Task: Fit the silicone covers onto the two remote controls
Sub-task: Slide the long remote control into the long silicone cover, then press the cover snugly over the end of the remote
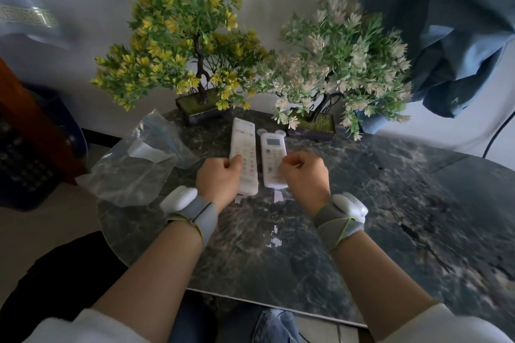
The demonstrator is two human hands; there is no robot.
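Note:
Two white remote controls lie side by side on the dark marble table [362, 203]. The longer left remote [243, 147] sits in a translucent silicone cover. The shorter right remote [273, 156] has a small screen, and its clear cover shows two round ears at the top. My left hand [220, 178] rests at the left remote's lower left edge, thumb and fingers pinched on its side. My right hand [303, 175] is curled into a loose fist beside the right remote's lower right edge; whether it touches the remote I cannot tell.
A crumpled clear plastic bag [136, 164] lies at the table's left edge. Two artificial potted trees stand at the back, one yellow-green [178, 44] and one pale pink [340, 58]. Blue cloth [446, 36] hangs at the right. A dark crate [25, 159] sits on the floor at the left.

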